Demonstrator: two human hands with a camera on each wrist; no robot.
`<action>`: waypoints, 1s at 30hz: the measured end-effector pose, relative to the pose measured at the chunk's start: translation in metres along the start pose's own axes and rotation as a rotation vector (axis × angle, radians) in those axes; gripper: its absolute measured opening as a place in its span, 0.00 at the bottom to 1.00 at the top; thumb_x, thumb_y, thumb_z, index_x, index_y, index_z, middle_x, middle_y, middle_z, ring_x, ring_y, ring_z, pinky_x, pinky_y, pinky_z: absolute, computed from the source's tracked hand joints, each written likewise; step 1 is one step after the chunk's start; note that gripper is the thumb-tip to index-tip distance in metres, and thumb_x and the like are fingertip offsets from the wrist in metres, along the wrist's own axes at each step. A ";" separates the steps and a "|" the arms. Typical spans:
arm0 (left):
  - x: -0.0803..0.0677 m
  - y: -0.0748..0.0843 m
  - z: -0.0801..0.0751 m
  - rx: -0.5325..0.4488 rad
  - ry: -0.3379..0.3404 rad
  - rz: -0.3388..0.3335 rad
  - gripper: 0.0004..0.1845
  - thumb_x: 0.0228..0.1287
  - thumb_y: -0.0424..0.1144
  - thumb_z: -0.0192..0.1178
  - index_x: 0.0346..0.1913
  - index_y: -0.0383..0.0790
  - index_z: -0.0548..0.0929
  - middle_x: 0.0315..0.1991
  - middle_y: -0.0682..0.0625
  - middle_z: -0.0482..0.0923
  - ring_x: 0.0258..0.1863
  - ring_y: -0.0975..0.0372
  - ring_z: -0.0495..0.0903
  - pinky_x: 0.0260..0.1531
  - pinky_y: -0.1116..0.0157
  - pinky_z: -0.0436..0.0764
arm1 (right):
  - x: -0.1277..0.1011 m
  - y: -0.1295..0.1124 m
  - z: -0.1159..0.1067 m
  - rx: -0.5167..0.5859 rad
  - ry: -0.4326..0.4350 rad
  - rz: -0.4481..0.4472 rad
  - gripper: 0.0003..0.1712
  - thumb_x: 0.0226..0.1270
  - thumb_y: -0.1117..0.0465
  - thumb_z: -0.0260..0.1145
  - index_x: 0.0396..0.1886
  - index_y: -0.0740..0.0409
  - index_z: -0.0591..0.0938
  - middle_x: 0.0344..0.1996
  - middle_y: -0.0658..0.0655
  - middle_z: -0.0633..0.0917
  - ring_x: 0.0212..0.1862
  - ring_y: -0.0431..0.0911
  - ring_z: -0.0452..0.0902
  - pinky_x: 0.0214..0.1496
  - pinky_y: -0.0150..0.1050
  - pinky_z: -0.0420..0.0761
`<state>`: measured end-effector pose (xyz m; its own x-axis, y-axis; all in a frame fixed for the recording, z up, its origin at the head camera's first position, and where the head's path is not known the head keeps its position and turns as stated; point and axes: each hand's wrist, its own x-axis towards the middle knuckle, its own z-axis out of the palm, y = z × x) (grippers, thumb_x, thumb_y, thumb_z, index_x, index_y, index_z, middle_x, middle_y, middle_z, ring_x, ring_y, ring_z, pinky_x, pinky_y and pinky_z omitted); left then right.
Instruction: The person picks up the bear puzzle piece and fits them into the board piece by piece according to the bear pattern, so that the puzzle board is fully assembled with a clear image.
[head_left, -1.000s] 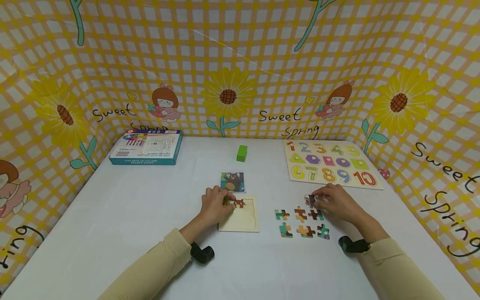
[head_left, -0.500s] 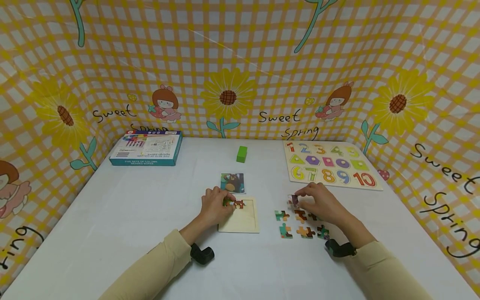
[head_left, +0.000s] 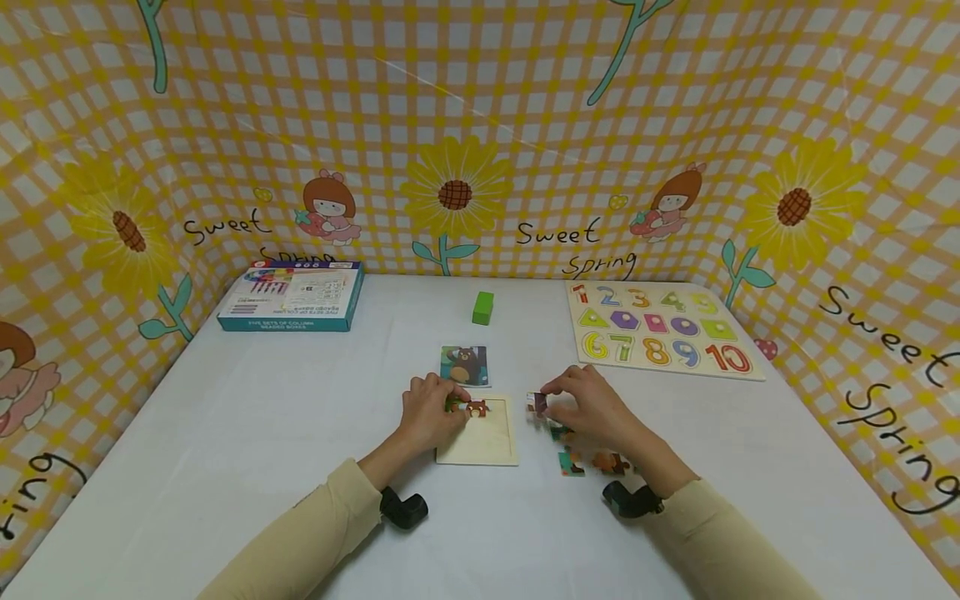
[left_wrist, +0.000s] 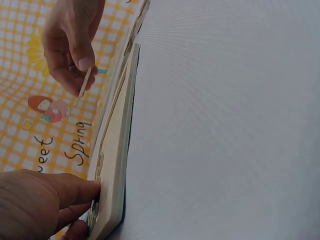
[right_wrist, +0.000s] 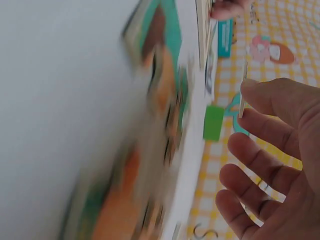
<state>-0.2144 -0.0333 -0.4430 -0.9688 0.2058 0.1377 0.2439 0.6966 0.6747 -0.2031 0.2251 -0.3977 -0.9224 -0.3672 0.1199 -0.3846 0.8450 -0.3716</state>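
My right hand (head_left: pixel 600 410) pinches a puzzle piece (head_left: pixel 536 403) between thumb and index finger, above the table just right of the square wooden puzzle tray (head_left: pixel 480 450). Seen edge-on in the right wrist view, the held piece (right_wrist: pixel 244 97) looks thin, and the other fingers are spread below it. My left hand (head_left: pixel 431 410) lies at the tray's upper left corner, with thumb and fingertips on a greenish puzzle piece (left_wrist: pixel 93 215) there. Beside it in the tray, a brown piece (head_left: pixel 477 408) shows. Loose pieces (head_left: pixel 572 464) lie under the right hand, some hidden by it.
A bear picture card (head_left: pixel 465 367) lies just behind the tray. Farther back are a green block (head_left: pixel 483 308), a teal-sided box (head_left: pixel 292 300) at left and a number board (head_left: pixel 660 325) at right. Patterned cloth (head_left: pixel 480 108) hangs around the table.
My right hand has carried the pinched puzzle piece leftward from beyond the loose pieces to near the tray's right edge. The left hand has stayed at the tray corner.
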 end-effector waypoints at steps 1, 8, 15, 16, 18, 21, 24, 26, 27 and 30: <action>0.000 0.000 0.000 0.000 0.000 -0.001 0.07 0.52 0.40 0.64 0.36 0.47 0.84 0.41 0.47 0.74 0.41 0.55 0.63 0.43 0.54 0.61 | 0.002 -0.004 0.002 0.003 -0.008 0.001 0.14 0.56 0.58 0.68 0.44 0.53 0.84 0.40 0.54 0.81 0.44 0.47 0.68 0.44 0.41 0.70; 0.000 -0.001 0.001 0.004 0.004 0.010 0.08 0.52 0.40 0.64 0.36 0.47 0.84 0.40 0.47 0.74 0.41 0.55 0.63 0.42 0.55 0.60 | 0.013 -0.024 0.014 -0.021 -0.017 -0.008 0.14 0.55 0.56 0.69 0.43 0.52 0.85 0.40 0.53 0.81 0.44 0.47 0.68 0.45 0.41 0.70; -0.001 -0.001 0.001 0.010 0.006 0.018 0.08 0.52 0.40 0.64 0.36 0.47 0.84 0.41 0.46 0.74 0.41 0.55 0.63 0.42 0.54 0.61 | 0.023 -0.034 0.022 -0.048 -0.008 -0.017 0.15 0.52 0.55 0.71 0.41 0.53 0.85 0.38 0.52 0.82 0.43 0.47 0.69 0.46 0.43 0.70; -0.001 -0.001 0.001 0.011 0.007 0.017 0.08 0.52 0.40 0.64 0.36 0.47 0.84 0.41 0.46 0.74 0.41 0.55 0.63 0.43 0.54 0.61 | 0.024 -0.035 0.023 -0.053 -0.011 -0.023 0.15 0.52 0.56 0.70 0.41 0.53 0.85 0.38 0.52 0.82 0.43 0.48 0.69 0.46 0.44 0.71; -0.001 -0.001 0.001 0.014 0.008 0.015 0.07 0.52 0.41 0.64 0.36 0.47 0.84 0.41 0.47 0.74 0.41 0.55 0.63 0.43 0.53 0.61 | 0.026 -0.036 0.024 -0.053 -0.020 -0.025 0.15 0.52 0.55 0.70 0.41 0.53 0.85 0.38 0.52 0.82 0.44 0.48 0.70 0.47 0.44 0.71; 0.000 -0.001 0.001 0.018 0.008 0.007 0.07 0.52 0.41 0.64 0.36 0.48 0.84 0.41 0.47 0.74 0.41 0.55 0.63 0.43 0.54 0.61 | 0.029 -0.037 0.026 -0.053 -0.038 -0.028 0.15 0.53 0.55 0.70 0.41 0.53 0.85 0.38 0.52 0.82 0.45 0.48 0.71 0.47 0.45 0.72; 0.000 -0.002 0.001 0.019 0.008 0.004 0.07 0.52 0.41 0.65 0.36 0.47 0.84 0.41 0.47 0.74 0.41 0.55 0.63 0.42 0.55 0.61 | 0.031 -0.038 0.028 -0.056 -0.058 -0.025 0.15 0.53 0.55 0.70 0.42 0.53 0.85 0.39 0.52 0.82 0.45 0.48 0.71 0.48 0.45 0.73; 0.000 -0.001 0.001 0.020 0.008 0.003 0.08 0.52 0.41 0.65 0.36 0.47 0.84 0.40 0.47 0.74 0.41 0.55 0.63 0.41 0.55 0.60 | 0.032 -0.038 0.028 -0.055 -0.071 -0.025 0.15 0.53 0.56 0.70 0.42 0.53 0.85 0.39 0.52 0.82 0.45 0.47 0.72 0.48 0.45 0.73; 0.000 -0.001 0.001 0.019 0.009 0.003 0.08 0.52 0.41 0.65 0.36 0.47 0.84 0.40 0.47 0.74 0.40 0.55 0.63 0.41 0.55 0.60 | 0.033 -0.038 0.029 -0.058 -0.076 -0.030 0.15 0.53 0.56 0.69 0.42 0.53 0.85 0.39 0.52 0.82 0.45 0.47 0.72 0.48 0.45 0.73; 0.000 -0.001 0.002 0.018 0.010 0.002 0.08 0.52 0.41 0.65 0.36 0.47 0.84 0.40 0.47 0.74 0.41 0.55 0.63 0.42 0.55 0.60 | 0.035 -0.038 0.030 -0.062 -0.089 -0.038 0.15 0.54 0.57 0.69 0.42 0.54 0.84 0.39 0.52 0.82 0.44 0.47 0.73 0.46 0.44 0.74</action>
<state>-0.2146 -0.0329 -0.4450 -0.9688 0.2003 0.1463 0.2463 0.7086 0.6613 -0.2193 0.1689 -0.4068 -0.9013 -0.4303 0.0496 -0.4234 0.8511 -0.3106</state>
